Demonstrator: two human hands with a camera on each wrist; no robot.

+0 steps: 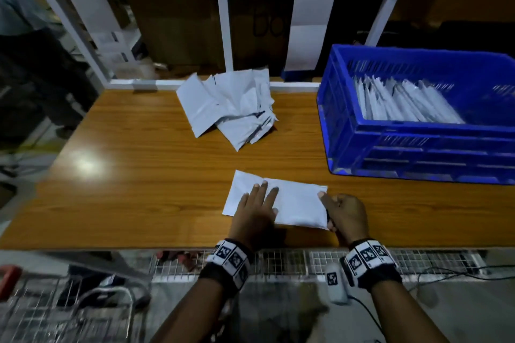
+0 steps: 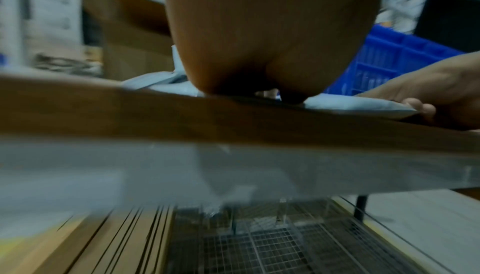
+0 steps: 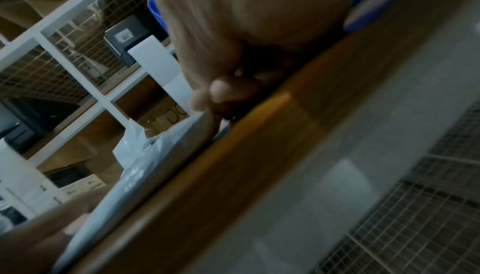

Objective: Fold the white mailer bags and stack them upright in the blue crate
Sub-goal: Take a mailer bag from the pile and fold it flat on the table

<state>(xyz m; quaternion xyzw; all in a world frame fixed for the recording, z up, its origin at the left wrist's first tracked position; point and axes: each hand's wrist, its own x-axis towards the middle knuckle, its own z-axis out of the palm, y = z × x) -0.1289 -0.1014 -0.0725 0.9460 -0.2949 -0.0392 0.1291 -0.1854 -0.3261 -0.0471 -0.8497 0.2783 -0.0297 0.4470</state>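
A folded white mailer bag [image 1: 295,203] lies flat near the front edge of the wooden table [image 1: 139,189]. My left hand [image 1: 257,203] presses on its left half with straight fingers. My right hand [image 1: 344,213] grips the bag's right edge, thumb on top and fingers curled at the edge. A loose pile of unfolded white mailer bags [image 1: 231,106] sits at the table's far middle. The blue crate [image 1: 418,147] stands at the right, with several folded bags [image 1: 404,103] upright inside. In the left wrist view the bag [image 2: 350,104] lies under my palm, the right hand [image 2: 426,97] at its end.
A white metal rack [image 1: 223,8] with cardboard boxes rises behind the table. Wire mesh [image 1: 278,262] runs below the front edge. A shopping cart [image 1: 55,309] stands at lower left. A person stands at far left [image 1: 22,36]. A cable [image 1: 446,273] trails at lower right.
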